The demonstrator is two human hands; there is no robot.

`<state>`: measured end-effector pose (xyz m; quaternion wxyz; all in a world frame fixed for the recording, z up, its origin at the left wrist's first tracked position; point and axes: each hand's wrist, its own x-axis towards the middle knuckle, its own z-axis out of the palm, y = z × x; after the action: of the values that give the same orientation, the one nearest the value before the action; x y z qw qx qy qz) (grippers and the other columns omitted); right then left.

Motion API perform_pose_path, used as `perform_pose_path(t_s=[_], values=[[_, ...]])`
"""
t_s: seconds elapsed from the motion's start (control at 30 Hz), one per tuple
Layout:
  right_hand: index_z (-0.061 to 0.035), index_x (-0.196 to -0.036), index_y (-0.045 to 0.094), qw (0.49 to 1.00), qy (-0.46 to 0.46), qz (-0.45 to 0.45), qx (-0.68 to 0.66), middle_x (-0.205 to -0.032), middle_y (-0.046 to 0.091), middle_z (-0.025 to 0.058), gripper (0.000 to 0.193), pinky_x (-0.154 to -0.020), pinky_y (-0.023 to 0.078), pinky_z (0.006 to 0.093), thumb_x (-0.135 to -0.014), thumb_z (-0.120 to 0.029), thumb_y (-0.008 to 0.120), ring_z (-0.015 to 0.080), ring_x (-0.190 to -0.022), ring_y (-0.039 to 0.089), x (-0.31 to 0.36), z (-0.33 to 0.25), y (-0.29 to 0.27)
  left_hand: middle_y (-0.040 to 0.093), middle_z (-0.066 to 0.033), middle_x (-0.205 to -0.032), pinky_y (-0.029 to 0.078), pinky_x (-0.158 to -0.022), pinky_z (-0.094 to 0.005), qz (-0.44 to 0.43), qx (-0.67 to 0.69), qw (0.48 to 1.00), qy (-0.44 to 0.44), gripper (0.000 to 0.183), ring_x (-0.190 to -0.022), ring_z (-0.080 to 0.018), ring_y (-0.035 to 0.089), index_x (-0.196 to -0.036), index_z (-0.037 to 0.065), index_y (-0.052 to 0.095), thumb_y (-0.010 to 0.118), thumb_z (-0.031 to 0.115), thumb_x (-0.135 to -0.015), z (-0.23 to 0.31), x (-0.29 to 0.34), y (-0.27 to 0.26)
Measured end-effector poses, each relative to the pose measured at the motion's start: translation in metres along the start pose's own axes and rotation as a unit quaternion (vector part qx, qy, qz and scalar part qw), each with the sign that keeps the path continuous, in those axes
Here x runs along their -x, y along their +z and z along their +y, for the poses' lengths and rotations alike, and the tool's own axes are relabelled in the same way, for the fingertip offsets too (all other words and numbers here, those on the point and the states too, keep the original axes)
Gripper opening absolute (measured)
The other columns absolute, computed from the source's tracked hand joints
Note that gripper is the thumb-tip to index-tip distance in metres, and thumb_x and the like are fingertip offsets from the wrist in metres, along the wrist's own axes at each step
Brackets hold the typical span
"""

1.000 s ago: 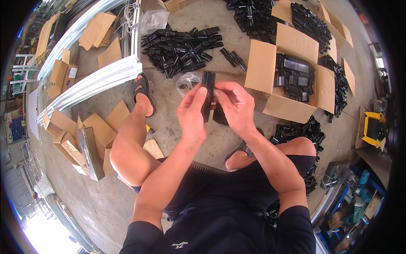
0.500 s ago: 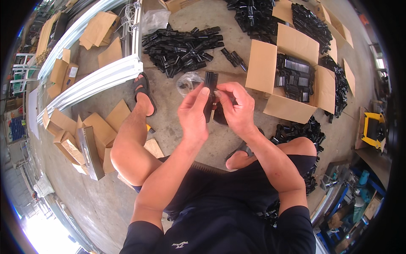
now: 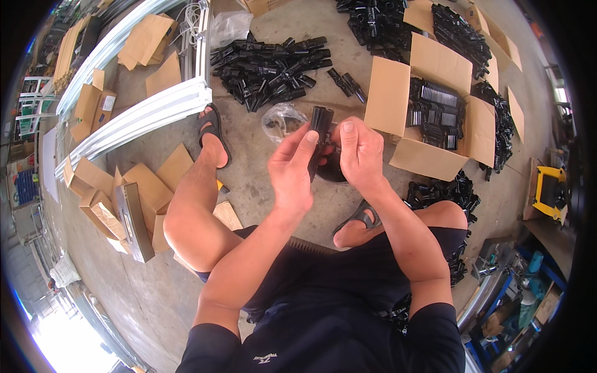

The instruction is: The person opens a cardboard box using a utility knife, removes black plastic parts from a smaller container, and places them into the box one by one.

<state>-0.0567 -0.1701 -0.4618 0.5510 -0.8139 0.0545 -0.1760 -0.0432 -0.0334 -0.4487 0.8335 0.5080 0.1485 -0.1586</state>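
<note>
My left hand (image 3: 291, 171) is closed round a short black tubular part (image 3: 321, 117), held tilted slightly from upright, with the thumb along its near face. Close against the part's right side is my right hand (image 3: 362, 152), its fingers curled and thumb raised; what they grip is hidden. Below the hands, partly covered, a dark round dish or bowl (image 3: 331, 172) rests on the floor. Beside it, to the left, lies a clear plastic bag (image 3: 278, 123). A heap of similar black parts (image 3: 267, 68) spreads on the concrete beyond, with a loose pair (image 3: 347, 84) to its right.
An open cardboard box (image 3: 386, 96) at the right contains rows of black parts (image 3: 433, 115). More black heaps (image 3: 373, 25) lie behind and around it. White metal profiles (image 3: 143, 118) and torn cartons (image 3: 134, 199) occupy the left. A yellow-framed object (image 3: 550, 193) stands far right.
The black part and my left hand have shifted slightly right. My right hand has turned from a fingertip pinch at the part into a curled fist with the thumb up.
</note>
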Motion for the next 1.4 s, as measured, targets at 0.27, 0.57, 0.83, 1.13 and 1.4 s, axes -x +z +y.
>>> perform_pose_path(t_s=[0.27,0.57,0.83,1.13,1.4], values=[[-0.0049,-0.107,0.058,0.990,-0.110,-0.051,0.077,-0.089,0.065,0.0124,0.018,-0.057,0.051,0.0386,-0.094,-0.012,0.069,0.0309,-0.072,0.067,0.001,0.000,0.000,0.073,-0.0053,-0.100,0.054,-0.071,-0.0282,0.015,0.028,0.999,0.010,0.029,-0.082,-0.0126,0.067,-0.124,-0.001,0.068,0.069,0.014,-0.099,0.004,-0.006,-0.002],[-0.0047,-0.093,0.057,0.978,-0.150,-0.033,0.144,-0.081,0.063,0.0109,0.017,-0.052,0.046,0.0402,-0.095,-0.017,0.068,0.0312,-0.062,0.063,0.001,0.008,-0.001,0.074,-0.0076,-0.104,0.058,-0.071,-0.0313,-0.027,0.005,1.000,0.007,0.028,-0.086,-0.0138,0.070,-0.124,0.001,0.068,0.068,0.016,-0.100,0.000,-0.001,-0.003],[-0.0061,-0.093,0.061,0.984,-0.132,-0.037,0.116,-0.082,0.068,0.0089,0.022,-0.050,0.048,0.0367,-0.093,-0.023,0.074,0.0280,-0.058,0.067,-0.007,0.006,-0.012,0.074,-0.0073,-0.102,0.056,-0.069,-0.0308,0.002,0.024,0.999,-0.040,0.029,-0.083,-0.0150,0.070,-0.124,0.002,0.067,0.069,0.017,-0.099,0.003,-0.001,-0.004],[-0.0052,-0.100,0.058,0.990,-0.086,-0.066,0.095,-0.076,0.066,0.0113,0.016,-0.055,0.051,0.0389,-0.093,-0.013,0.069,0.0315,-0.068,0.069,0.002,0.010,-0.001,0.073,-0.0062,-0.101,0.056,-0.071,-0.0292,0.012,0.035,0.998,-0.053,0.033,-0.083,-0.0137,0.069,-0.126,0.000,0.065,0.070,0.019,-0.099,-0.004,-0.004,-0.004],[-0.0001,-0.094,0.071,0.979,-0.013,-0.076,0.188,-0.069,0.063,0.0125,0.034,-0.057,0.050,0.0422,-0.101,-0.032,0.062,0.0306,-0.062,0.065,-0.006,0.021,-0.009,0.074,-0.0061,-0.098,0.055,-0.064,-0.0293,0.018,0.015,0.998,-0.061,0.031,-0.074,-0.0177,0.071,-0.123,0.002,0.067,0.071,0.019,-0.098,-0.016,-0.007,-0.008]])
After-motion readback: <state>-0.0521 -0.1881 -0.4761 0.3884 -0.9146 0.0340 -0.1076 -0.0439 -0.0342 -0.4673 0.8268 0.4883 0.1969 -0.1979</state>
